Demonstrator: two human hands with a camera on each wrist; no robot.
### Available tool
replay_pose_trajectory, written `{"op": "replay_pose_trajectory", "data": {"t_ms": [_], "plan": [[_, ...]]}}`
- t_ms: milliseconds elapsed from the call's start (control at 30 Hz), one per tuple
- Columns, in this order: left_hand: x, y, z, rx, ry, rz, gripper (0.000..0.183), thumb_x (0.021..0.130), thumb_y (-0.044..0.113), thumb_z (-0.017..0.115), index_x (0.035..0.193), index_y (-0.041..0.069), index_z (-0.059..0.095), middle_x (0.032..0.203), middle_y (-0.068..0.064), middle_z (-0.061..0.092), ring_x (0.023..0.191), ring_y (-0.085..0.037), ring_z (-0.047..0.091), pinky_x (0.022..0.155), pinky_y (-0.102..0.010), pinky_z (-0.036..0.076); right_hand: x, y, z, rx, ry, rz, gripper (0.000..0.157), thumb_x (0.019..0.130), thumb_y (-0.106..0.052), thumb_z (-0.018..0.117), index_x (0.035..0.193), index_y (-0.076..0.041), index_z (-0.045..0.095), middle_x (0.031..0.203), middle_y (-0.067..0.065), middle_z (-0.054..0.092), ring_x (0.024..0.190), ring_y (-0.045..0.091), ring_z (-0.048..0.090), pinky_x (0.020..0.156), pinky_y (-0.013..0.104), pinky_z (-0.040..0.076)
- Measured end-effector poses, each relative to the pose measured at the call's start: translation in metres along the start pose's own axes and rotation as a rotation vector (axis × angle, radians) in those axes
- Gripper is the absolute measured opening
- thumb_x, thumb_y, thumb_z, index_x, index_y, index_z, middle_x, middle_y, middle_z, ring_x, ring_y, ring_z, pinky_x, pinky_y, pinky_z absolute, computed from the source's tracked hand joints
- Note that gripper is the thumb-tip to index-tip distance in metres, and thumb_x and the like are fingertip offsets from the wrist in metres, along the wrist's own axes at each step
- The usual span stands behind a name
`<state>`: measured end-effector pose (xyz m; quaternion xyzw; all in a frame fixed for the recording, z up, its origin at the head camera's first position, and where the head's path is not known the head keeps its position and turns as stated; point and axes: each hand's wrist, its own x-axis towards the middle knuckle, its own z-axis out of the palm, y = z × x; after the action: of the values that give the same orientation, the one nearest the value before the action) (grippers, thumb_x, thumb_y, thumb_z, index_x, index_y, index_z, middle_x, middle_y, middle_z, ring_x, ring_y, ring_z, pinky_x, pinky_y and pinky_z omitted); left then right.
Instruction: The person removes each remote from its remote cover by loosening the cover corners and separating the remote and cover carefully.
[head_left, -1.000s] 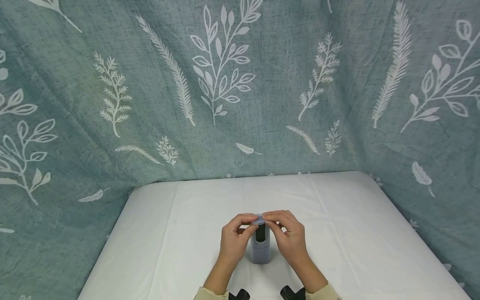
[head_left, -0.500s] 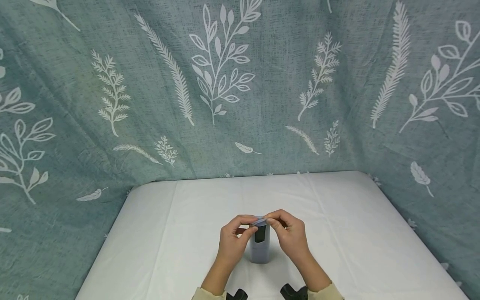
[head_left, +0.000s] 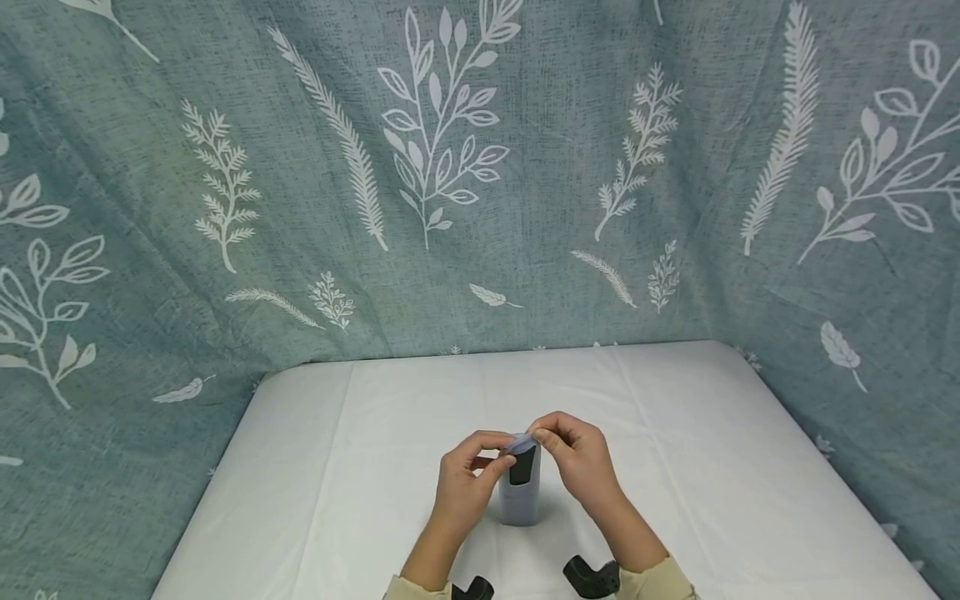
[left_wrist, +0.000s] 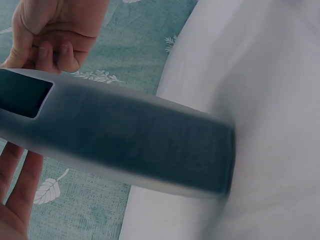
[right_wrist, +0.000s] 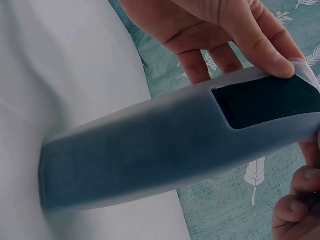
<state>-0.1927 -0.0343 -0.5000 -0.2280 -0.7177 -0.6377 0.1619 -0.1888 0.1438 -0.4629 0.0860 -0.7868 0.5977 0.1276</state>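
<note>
A dark, remote-like slab in a translucent bluish silicone sleeve (head_left: 519, 505) stands upright on the white table. Through the sleeve's cut-out window (right_wrist: 267, 102) its dark face (left_wrist: 22, 92) shows bare. My left hand (head_left: 465, 479) pinches the left side of the sleeve's top edge, thumb in front and other fingers reaching behind. At the upper right corner my right hand (head_left: 583, 463) pinches the same edge between thumb and forefinger, its remaining fingers curled in. Between the two hands the sleeve's top lip (head_left: 521, 445) is drawn up and slanted. Fingertips hide parts of the lip.
A white cloth covers the table (head_left: 420, 408). Green-blue leaf-patterned fabric (head_left: 540, 200) hangs behind it and along both sides. Black wrist mounts (head_left: 591, 577) sit by the sleeve cuffs at the bottom of the head view.
My right hand has risen slightly and shifted right, pulling that corner of the lip upward. The left hand stays nearly in place. More of the dark face shows under the lip.
</note>
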Motion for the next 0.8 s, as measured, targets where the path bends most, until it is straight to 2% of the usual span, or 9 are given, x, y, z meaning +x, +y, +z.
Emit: {"op": "replay_pose_trajectory", "data": {"t_ms": [300,433,567,667,800], "plan": [[0.000,-0.003,-0.007,-0.028,-0.082,0.046,0.019,0.089,0.012,0.073,0.107,0.012,0.070,0.104,-0.008,0.075,0.096,-0.009,0.068,0.077,-0.030,0.060,0.005,0.003,-0.002,-0.002,-0.081,0.058,0.011,0.095,-0.018,0.065,0.092,-0.009,0.071,0.089,0.002,0.072,0.087,0.005,0.064,0.088,0.025,0.053],[0.001,-0.004,-0.009,-0.029,-0.092,0.037,0.019,0.088,0.012,0.074,0.107,0.011,0.070,0.104,-0.008,0.075,0.097,-0.007,0.068,0.077,-0.029,0.060,0.007,0.005,0.001,0.022,-0.107,0.077,0.013,0.096,-0.018,0.064,0.093,-0.007,0.071,0.090,0.002,0.072,0.088,0.006,0.065,0.091,0.027,0.052],[0.002,-0.002,-0.011,-0.023,-0.099,0.052,0.019,0.088,0.011,0.073,0.106,0.010,0.070,0.103,-0.009,0.075,0.096,-0.011,0.069,0.078,-0.029,0.060,0.009,0.007,0.005,0.039,-0.097,0.104,0.012,0.095,-0.016,0.064,0.092,-0.007,0.071,0.088,0.000,0.072,0.088,0.008,0.064,0.091,0.026,0.052],[0.002,0.001,-0.010,-0.015,-0.099,0.060,0.019,0.088,0.009,0.073,0.106,0.010,0.069,0.104,-0.010,0.075,0.097,-0.014,0.070,0.078,-0.029,0.060,0.010,0.008,0.008,0.053,-0.103,0.133,0.014,0.096,-0.019,0.064,0.093,-0.006,0.070,0.087,-0.002,0.069,0.084,0.008,0.061,0.083,0.025,0.051],[0.002,0.002,-0.007,-0.004,-0.089,0.034,0.019,0.088,0.009,0.073,0.106,0.009,0.069,0.105,-0.009,0.075,0.098,-0.014,0.070,0.078,-0.029,0.060,0.010,0.011,0.010,0.078,-0.100,0.185,0.016,0.097,-0.020,0.064,0.095,-0.005,0.070,0.085,-0.004,0.066,0.074,0.009,0.051,0.067,0.024,0.045]]}}
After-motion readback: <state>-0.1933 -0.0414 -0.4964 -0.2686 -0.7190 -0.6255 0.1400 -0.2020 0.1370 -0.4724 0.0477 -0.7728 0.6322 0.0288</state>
